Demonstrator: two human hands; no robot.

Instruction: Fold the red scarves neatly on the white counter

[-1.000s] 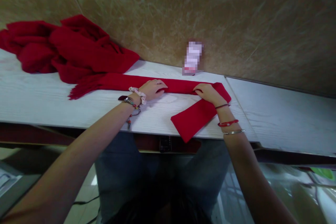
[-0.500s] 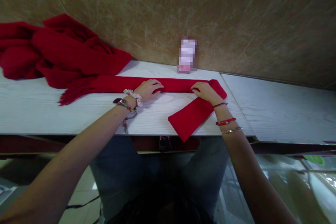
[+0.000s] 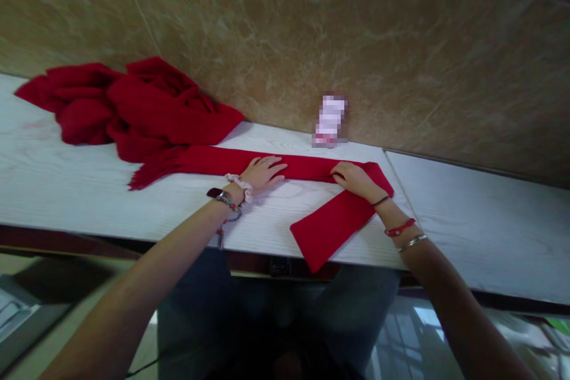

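A red scarf (image 3: 209, 160) is folded into a long narrow strip across the white table, its fringe at the left. Toward the right the strip turns back, and a flat red end (image 3: 327, 224) slants to the near edge and hangs slightly over it. My left hand (image 3: 262, 173) lies flat on the middle of the strip, fingers spread. Farther right, my right hand (image 3: 354, 180) has its fingers bent together on the strip beside the turn, gripping the cloth. Part of the fold is hidden under that hand.
A loose heap of red cloth (image 3: 151, 107) rests at the back left against the brown marbled wall (image 3: 267, 41). A blurred-out pinkish item (image 3: 330, 119) stands by the wall. The white table (image 3: 481, 219) has a seam to the right of the scarf.
The view has shifted, so the table and scarf appear lower and a little to the right. My left fingers look more spread. Both hands remain at about the same places on the scarf.
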